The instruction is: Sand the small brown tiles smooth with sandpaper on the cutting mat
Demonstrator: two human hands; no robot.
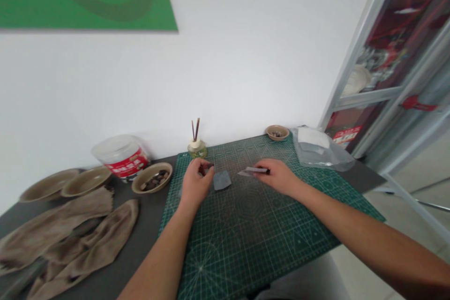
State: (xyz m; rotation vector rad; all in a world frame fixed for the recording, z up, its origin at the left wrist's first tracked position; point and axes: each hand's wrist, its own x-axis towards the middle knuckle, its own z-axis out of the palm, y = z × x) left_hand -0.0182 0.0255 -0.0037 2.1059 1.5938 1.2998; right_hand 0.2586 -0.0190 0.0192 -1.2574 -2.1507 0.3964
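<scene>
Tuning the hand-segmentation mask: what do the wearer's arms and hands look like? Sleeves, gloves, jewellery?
Left forearm and right forearm are bare to the frame edge, no sleeves showing. Left hand and right hand ungloved; no watch, ring or marking visible.

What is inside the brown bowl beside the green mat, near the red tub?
In the brown bowl lie small dark pieces, filling only part of it. Whatever sits underneath them is covered.

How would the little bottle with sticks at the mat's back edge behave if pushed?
The bottle looks squat and wide-based, so it would probably slide rather than tip. Its sticks lean loose in the neck and may shift or rattle. It seems to be glass, so it is likely fragile and heavy for its size.
</scene>
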